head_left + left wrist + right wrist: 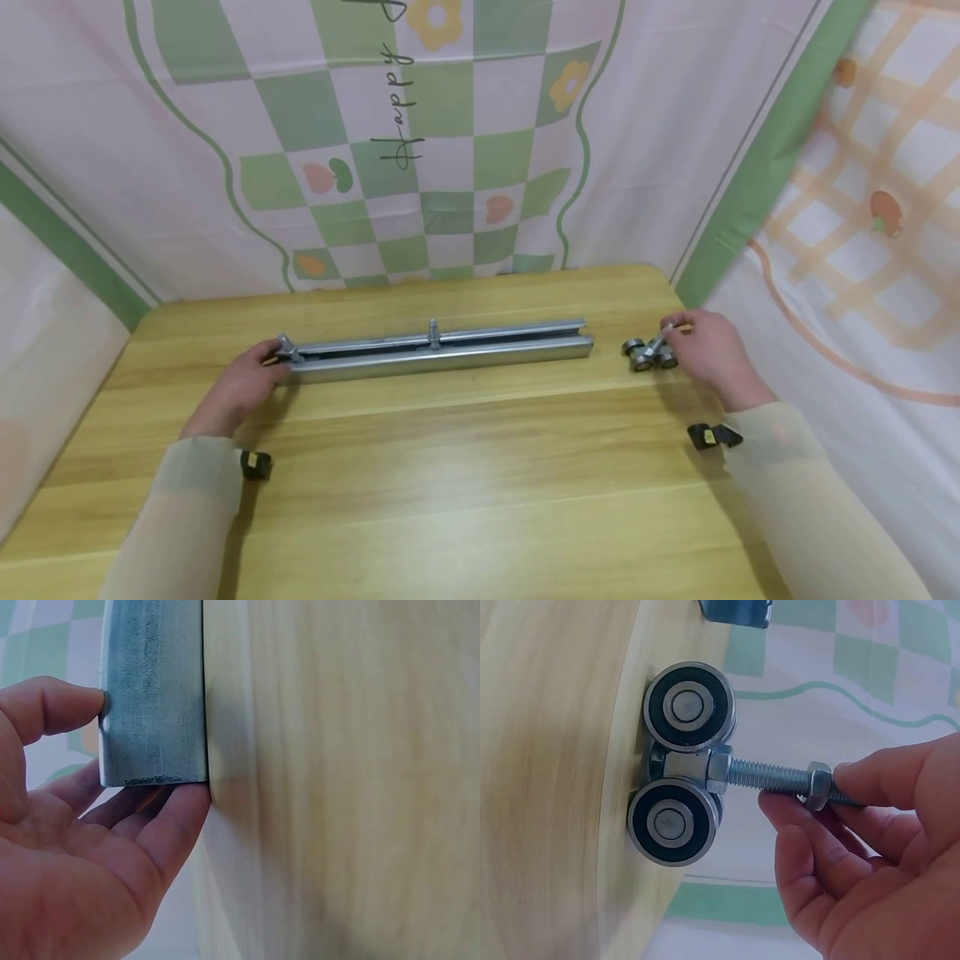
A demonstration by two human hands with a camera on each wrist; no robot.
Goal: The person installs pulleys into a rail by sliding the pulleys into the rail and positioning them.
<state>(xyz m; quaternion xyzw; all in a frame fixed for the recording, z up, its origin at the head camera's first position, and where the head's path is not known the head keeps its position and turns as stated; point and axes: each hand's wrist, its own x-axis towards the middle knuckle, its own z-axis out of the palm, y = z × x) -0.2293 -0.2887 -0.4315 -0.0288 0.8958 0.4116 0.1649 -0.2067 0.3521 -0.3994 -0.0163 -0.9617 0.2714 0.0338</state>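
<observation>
A steel channel track (442, 360) lies lengthwise on the wooden table, its slot facing up. Out of the slot rise two threaded bolts, an upright one (433, 333) near the middle and a tilted one (288, 347) at the left end. My left hand (251, 379) holds that left end, thumb on the upper edge and fingers around the cut end (154, 750). Off the track's right end, my right hand (705, 346) pinches the bolt of a roller trolley (686, 761) between thumb and fingers. Its wheels are close to the tabletop, and a nut (820, 785) sits by my fingertips.
The wooden table (420, 483) extends toward me in front of the track. A checked fabric curtain (442, 167) hangs along the back edge, with more fabric (847, 275) at the right side. Both wrists carry small black cameras (255, 464).
</observation>
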